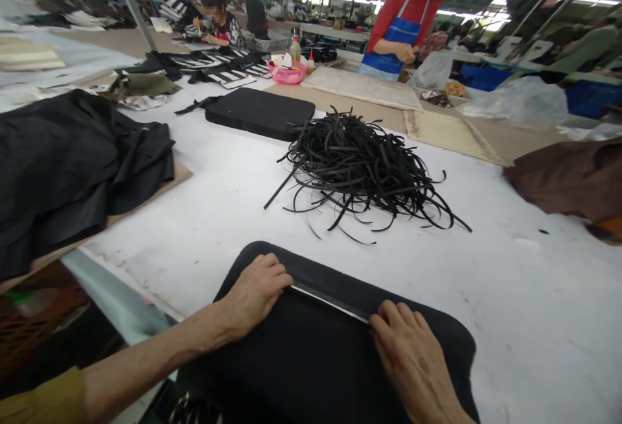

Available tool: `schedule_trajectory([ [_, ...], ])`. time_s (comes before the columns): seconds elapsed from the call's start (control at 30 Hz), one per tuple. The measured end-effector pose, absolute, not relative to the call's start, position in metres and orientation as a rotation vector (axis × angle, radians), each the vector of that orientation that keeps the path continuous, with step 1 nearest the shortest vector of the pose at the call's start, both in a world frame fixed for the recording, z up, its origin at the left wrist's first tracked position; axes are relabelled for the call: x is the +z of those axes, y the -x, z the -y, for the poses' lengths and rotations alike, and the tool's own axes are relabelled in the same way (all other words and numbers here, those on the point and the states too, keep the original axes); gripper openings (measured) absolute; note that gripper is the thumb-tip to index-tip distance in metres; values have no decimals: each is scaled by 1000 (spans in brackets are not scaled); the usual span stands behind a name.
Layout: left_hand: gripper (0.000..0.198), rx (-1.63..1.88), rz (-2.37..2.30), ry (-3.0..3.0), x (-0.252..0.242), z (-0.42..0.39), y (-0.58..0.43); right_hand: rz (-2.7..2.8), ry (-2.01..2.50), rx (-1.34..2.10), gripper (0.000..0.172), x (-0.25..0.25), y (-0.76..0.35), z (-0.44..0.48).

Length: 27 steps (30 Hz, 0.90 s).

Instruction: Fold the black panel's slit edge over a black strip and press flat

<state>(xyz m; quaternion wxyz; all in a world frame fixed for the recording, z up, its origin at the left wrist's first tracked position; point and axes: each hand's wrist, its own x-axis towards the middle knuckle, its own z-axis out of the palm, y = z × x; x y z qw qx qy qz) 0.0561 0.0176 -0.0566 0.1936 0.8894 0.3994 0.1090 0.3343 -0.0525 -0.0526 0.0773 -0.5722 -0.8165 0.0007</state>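
A black padded panel [306, 359] with rounded corners lies in front of me at the table's near edge. Across its upper part runs a narrow black strip with a thin white edge [330, 305], stretched between my hands. My left hand [260, 291] grips the strip's left end, fingers curled and pressed to the panel. At the other end, my right hand [411, 346] has its fingers bent and closed on the strip. The fingers cover both ends of the strip.
Beyond the panel is a heap of black strips [364, 158] on the white table [214, 203]. Behind it lies another black panel [262, 113]. Black fabric [72, 164] is at left, brown fabric [568, 177] at right. A co-worker in a blue apron [401, 38] stands across the table.
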Motion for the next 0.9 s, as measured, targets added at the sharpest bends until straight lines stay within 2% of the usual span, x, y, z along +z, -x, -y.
schedule_trajectory([
  [0.2, 21, 429, -1063, -2261, -69, -27, -43, 2488, 1725, 100, 26, -60, -367, 60],
  [0.43, 25, 427, -974, -2241, -72, -27, -39, 2310, 1809, 723, 15, -42, -381, 57],
  [0.6, 20, 420, -944, -2306, -72, -27, -37, 1857, 1697, 1068, 20, -35, -378, 52],
  [0.9, 24, 515, -985, -2339, -73, -20, -47, 1710, 1698, 885, 15, -38, -358, 48],
])
